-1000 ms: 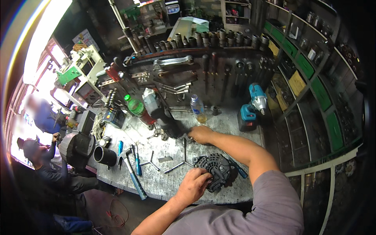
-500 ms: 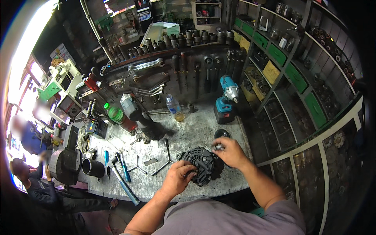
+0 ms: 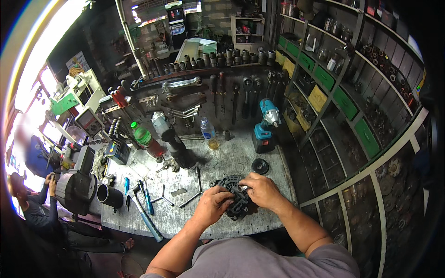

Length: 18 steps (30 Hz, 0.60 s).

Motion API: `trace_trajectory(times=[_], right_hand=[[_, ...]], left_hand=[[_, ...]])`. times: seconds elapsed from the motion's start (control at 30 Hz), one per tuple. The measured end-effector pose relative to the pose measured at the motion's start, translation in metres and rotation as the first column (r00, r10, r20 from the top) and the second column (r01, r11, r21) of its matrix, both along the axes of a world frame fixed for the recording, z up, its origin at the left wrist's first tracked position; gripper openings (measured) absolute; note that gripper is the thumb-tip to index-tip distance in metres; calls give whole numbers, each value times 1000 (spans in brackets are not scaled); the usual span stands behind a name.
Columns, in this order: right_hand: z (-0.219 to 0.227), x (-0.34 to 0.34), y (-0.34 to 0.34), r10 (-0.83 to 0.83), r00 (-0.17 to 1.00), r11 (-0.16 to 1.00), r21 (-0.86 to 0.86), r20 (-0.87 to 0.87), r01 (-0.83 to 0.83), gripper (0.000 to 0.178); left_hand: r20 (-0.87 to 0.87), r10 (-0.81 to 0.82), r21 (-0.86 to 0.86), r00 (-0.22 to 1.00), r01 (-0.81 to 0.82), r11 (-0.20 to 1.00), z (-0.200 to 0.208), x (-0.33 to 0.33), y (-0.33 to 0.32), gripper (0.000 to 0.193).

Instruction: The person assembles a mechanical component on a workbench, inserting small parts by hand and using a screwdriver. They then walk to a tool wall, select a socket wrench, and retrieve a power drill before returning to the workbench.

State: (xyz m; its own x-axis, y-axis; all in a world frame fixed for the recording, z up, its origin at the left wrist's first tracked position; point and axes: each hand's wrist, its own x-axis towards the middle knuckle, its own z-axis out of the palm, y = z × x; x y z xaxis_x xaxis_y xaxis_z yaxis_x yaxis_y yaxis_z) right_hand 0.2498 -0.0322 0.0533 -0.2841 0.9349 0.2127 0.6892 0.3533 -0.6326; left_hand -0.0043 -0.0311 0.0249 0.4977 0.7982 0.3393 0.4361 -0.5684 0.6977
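Note:
A round, dark alternator [image 3: 238,209] with a slotted rear cover lies on the bench near its front edge, between my hands. My left hand [image 3: 212,204] is closed, with fingertips pinched together at the alternator's left side; whatever they may hold is hidden. Over the upper right of the alternator is my right hand [image 3: 265,191]. Its fingers pinch a small shiny metal piece [image 3: 242,188], too small to identify, against or just above the cover. Beyond the right hand sits a black round pulley-like part [image 3: 260,166].
On the metal-topped bench [image 3: 185,222] lie a hammer [image 3: 149,221], a three-way wrench [image 3: 198,185] and a smaller three-armed tool [image 3: 162,197]. Farther back stand a cordless impact wrench [image 3: 266,129], a clear bottle [image 3: 209,133] and a green-capped bottle [image 3: 144,139]. Another person [image 3: 41,204] sits at the left.
My right hand has moved left and inward from beside the pulley-like part, bringing the metal piece onto or over the alternator. My left hand stays nearly in place. The view has shifted slightly.

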Motion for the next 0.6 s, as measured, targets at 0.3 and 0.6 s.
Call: trace_trajectory(times=[0.3, 0.6], right_hand=[[-3, -11, -1, -70, 997, 997, 25, -23, 71, 30], [-12, -24, -9, -255, 955, 967, -26, -154, 254, 26]], left_hand=[[34, 4, 42, 999, -6, 999, -3, 0, -8, 26], [126, 71, -96, 989, -59, 994, -2, 1, -8, 27]])
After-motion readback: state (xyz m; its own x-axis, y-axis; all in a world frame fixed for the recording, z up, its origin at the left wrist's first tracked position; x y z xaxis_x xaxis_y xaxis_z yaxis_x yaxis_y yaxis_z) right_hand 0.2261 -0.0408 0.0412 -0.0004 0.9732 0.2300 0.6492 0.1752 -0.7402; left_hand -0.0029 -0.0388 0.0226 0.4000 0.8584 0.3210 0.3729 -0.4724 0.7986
